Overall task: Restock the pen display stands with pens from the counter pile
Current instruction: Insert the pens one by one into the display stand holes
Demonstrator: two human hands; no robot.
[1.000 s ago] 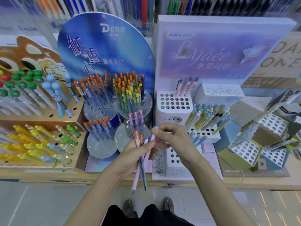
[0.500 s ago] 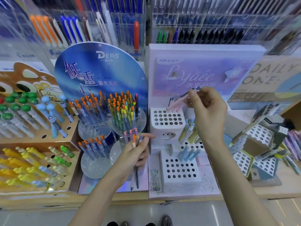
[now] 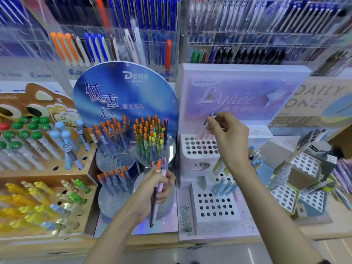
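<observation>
1. Right hand point(image 3: 228, 134): the grip pinches the top of a pink pen point(image 3: 203, 131), which is tilted with its lower end at a back-row hole of the upper white block point(image 3: 198, 149).
2. Left hand point(image 3: 152, 191): the grip is wrapped round a bunch of pens point(image 3: 160, 178), tips down, in front of the blue stand point(image 3: 123, 88).

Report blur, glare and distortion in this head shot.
Head view: light is even, no hard shadows; wall racks at top are smeared; right hand and white holed block at centre are sharp; wide-angle bending tilts the Daily One sign; clear round stand shows sheen.
</observation>
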